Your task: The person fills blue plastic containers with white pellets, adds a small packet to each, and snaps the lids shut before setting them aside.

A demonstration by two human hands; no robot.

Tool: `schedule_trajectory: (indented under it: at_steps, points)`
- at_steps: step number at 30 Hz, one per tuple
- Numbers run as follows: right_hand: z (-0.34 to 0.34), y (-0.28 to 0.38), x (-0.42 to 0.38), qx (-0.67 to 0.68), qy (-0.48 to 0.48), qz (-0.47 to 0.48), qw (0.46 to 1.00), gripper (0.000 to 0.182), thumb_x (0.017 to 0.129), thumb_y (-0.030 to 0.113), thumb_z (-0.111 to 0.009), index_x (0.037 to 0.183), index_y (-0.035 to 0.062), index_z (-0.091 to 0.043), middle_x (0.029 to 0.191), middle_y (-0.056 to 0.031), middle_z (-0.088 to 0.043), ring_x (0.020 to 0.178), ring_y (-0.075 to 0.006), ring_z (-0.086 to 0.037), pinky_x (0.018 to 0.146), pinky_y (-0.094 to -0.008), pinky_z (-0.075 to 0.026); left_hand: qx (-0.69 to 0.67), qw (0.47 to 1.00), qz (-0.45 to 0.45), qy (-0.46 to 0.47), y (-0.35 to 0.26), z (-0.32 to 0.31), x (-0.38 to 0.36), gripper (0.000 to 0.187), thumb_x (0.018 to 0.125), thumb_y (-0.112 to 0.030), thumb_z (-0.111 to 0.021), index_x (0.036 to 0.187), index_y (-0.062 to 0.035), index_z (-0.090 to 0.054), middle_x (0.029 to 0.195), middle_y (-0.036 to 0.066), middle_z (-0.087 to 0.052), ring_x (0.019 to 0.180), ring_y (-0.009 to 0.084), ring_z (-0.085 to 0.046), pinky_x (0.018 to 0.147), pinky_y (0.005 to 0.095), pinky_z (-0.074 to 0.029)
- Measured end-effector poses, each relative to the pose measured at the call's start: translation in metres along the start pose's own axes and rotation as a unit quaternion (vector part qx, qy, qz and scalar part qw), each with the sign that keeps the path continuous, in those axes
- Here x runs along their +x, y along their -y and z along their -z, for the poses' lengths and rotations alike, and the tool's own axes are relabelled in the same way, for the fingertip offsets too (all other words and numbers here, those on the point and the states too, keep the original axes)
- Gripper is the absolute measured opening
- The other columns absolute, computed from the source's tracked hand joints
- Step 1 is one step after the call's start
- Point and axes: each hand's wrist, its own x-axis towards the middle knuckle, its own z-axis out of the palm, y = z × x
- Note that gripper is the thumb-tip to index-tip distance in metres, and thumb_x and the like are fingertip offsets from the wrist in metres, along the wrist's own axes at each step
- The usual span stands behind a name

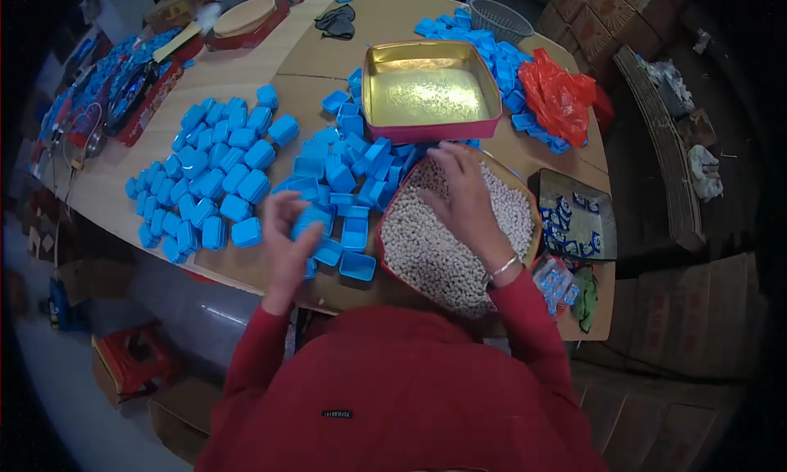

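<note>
The left hand (288, 241) curls at a blue plastic box (318, 218); whether it grips, I cannot tell. The right hand (466, 200), thumb and fingers apart, is over whitish pellets (426, 250). Beyond sits a gold-lined tin (430, 130), near a red plastic bag (557, 95).

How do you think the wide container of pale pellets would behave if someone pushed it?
The container would probably feel heavy, since pale pellets cover most of its inside. They look small and loose, so a jolt might set some rolling. Some lie close to the rim, so tilting could spill them.
</note>
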Motion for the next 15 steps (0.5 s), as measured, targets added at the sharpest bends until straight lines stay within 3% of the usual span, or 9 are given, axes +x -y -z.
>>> schedule_trajectory:
  at_steps: [1, 3, 5, 6, 9, 15]
  points:
    - [-0.008, -0.018, 0.014, -0.053, -0.022, -0.007, 0.998, 0.057, 0.073, 0.014, -0.075, 0.124, 0.0047, -0.052, 0.125, -0.0192, -0.051, 0.120, -0.0376, -0.046, 0.101, -0.0463, -0.038, -0.005, 0.996, 0.012, -0.091, 0.006, 0.027, 0.006, 0.042, 0.079, -0.004, -0.070, 0.116, -0.0040, -0.048, 0.103, 0.006, -0.055, 0.096, 0.0142, -0.053, 0.085, 0.0290, -0.044]
    - [-0.027, -0.057, 0.036, -0.159, -0.040, -0.030, 0.986, 0.055, 0.074, 0.016, -0.073, 0.124, 0.0071, -0.053, 0.125, -0.0168, -0.052, 0.122, -0.0378, -0.044, 0.101, -0.0500, -0.035, 0.142, 0.949, -0.078, -0.270, 0.031, 0.083, 0.005, 0.033, 0.085, -0.003, -0.066, 0.113, -0.0023, -0.050, 0.101, 0.006, -0.054, 0.095, 0.0151, -0.052, 0.087, 0.0292, -0.043]
    - [-0.035, -0.085, 0.047, -0.199, -0.014, -0.035, 0.979, 0.044, 0.075, 0.018, -0.072, 0.117, 0.0082, -0.059, 0.118, -0.0138, -0.056, 0.118, -0.0346, -0.047, 0.097, -0.0506, -0.037, 0.157, 0.912, -0.080, -0.370, 0.051, 0.122, -0.012, 0.028, 0.088, -0.006, -0.065, 0.111, -0.0016, -0.051, 0.104, 0.007, -0.052, 0.099, 0.0167, -0.050, 0.091, 0.0315, -0.041]
    - [-0.032, -0.088, 0.054, -0.190, 0.015, -0.059, 0.980, 0.027, 0.076, 0.019, -0.072, 0.100, 0.0078, -0.065, 0.103, -0.0113, -0.061, 0.107, -0.0311, -0.052, 0.090, -0.0483, -0.039, 0.199, 0.899, -0.097, -0.378, 0.060, 0.130, -0.021, 0.027, 0.089, -0.008, -0.064, 0.111, -0.0005, -0.051, 0.105, 0.008, -0.053, 0.100, 0.0180, -0.051, 0.091, 0.0326, -0.041]
    - [-0.031, -0.098, 0.067, -0.135, 0.005, -0.055, 0.989, 0.019, 0.076, 0.021, -0.073, 0.085, 0.0063, -0.066, 0.088, -0.0110, -0.062, 0.093, -0.0302, -0.055, 0.082, -0.0456, -0.041, 0.303, 0.864, -0.116, -0.386, 0.077, 0.145, -0.036, 0.027, 0.092, -0.014, -0.060, 0.113, 0.0016, -0.052, 0.108, 0.011, -0.053, 0.103, 0.0221, -0.050, 0.091, 0.0359, -0.040]
    - [-0.045, -0.093, 0.119, -0.083, -0.055, -0.023, 0.995, 0.022, 0.074, 0.025, -0.075, 0.079, 0.0049, -0.066, 0.079, -0.0112, -0.062, 0.081, -0.0326, -0.057, 0.071, -0.0420, -0.044, 0.388, 0.860, -0.106, -0.314, 0.091, 0.166, -0.010, 0.028, 0.095, -0.020, -0.056, 0.115, 0.0006, -0.052, 0.114, 0.016, -0.052, 0.108, 0.0291, -0.047, 0.095, 0.0405, -0.036]
